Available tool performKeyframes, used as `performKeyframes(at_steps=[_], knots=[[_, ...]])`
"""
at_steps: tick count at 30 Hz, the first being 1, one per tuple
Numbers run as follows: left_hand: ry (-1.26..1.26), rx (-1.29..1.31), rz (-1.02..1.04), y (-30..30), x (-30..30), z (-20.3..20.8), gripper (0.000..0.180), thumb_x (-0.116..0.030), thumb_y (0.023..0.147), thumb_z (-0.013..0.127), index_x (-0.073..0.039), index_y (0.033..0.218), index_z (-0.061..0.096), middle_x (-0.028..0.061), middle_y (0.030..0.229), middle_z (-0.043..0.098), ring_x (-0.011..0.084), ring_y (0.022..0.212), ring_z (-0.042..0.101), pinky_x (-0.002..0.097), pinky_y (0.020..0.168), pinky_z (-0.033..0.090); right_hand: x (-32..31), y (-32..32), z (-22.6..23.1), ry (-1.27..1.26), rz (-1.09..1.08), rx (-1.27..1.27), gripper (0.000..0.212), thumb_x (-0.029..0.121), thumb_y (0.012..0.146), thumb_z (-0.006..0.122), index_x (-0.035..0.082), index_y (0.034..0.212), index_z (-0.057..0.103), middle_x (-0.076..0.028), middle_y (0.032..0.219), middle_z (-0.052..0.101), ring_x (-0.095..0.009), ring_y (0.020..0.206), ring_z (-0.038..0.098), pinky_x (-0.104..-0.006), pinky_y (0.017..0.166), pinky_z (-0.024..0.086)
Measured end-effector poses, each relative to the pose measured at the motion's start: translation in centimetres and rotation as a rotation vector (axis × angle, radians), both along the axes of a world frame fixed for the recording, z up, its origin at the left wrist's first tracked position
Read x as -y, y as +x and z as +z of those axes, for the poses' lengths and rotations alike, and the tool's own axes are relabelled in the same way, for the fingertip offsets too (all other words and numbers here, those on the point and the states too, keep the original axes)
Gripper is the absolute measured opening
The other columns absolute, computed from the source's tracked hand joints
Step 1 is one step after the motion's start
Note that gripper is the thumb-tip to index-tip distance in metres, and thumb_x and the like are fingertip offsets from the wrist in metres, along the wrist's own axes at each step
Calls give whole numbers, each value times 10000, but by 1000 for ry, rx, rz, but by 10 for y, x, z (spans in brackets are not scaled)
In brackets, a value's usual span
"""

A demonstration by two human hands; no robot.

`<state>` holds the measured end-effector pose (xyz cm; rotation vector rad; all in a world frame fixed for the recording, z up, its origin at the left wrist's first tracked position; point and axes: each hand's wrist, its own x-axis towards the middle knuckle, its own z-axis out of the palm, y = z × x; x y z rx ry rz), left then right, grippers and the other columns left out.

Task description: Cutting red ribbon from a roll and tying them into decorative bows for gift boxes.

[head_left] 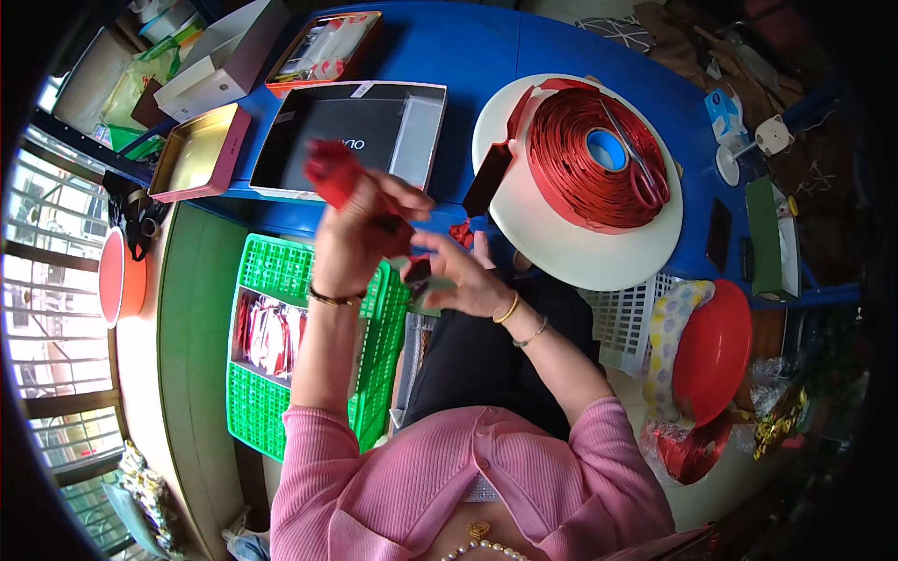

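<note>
My left hand point(346, 248) is closed around a bundle of red ribbon point(335, 178), which sticks up above the fist and is blurred at its top. Just right of it, my right hand point(472, 280) has a dark red piece of ribbon point(418, 272) between its curved fingers and thumb. A large coil of red ribbon point(561, 168) with a blue core point(606, 150) lies on a round white board point(599, 262). From the coil a loose dark strip point(487, 179) hangs over the board's left edge. Scissors point(644, 178) with red handles rest on the coil.
On the blue table point(468, 42) stand an open black box point(327, 131), a pink-rimmed gold box point(198, 154) and an orange tray point(323, 51). Green baskets point(257, 402) holding red and white pieces sit low left. A red stool point(716, 351) and white basket point(622, 323) are at right.
</note>
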<state>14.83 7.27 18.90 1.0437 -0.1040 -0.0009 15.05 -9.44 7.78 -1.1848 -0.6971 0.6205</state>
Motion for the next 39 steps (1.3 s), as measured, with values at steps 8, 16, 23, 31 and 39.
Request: performKeyframes(at_steps=[8,16,23,31,39], knots=[[-17,86,266,27,-70,-46,490,-511,936,377,-53,910,549,-2,643,441,91,458,335,304,670,398,27,-17,26,-67,6,-4,68,53,815,659,11,832,609,-74,1003,610,-133,962,567,-284,859,436],[446,28,-96,-25,32,-41,342,-124,862,593,-15,1168,487,16,981,575,97,869,529,255,760,449,-2,41,57,197,-314,133,241,135,802,682,53,1019,616,-118,1375,402,-237,1281,357,-391,1063,259],[-163,-64,97,6,-10,-28,308,-292,962,425,-13,1057,517,104,904,596,197,763,585,362,812,473,12,-36,2,-38,-45,-207,567,18,847,592,8,1330,297,-82,946,592,-148,808,603,-260,769,471],[-111,-173,-98,-17,27,-66,515,-470,858,573,-32,1117,497,20,819,573,100,612,480,269,651,457,51,-9,91,70,-175,-159,365,175,890,583,-28,1164,452,-120,916,581,-118,658,572,-233,624,472],[9,-252,-294,-50,54,-78,689,-391,735,732,-16,1233,438,49,995,549,140,895,543,309,804,462,66,5,62,-153,-265,-43,645,522,942,336,8,1332,343,-101,979,625,-115,721,599,-208,602,447]])
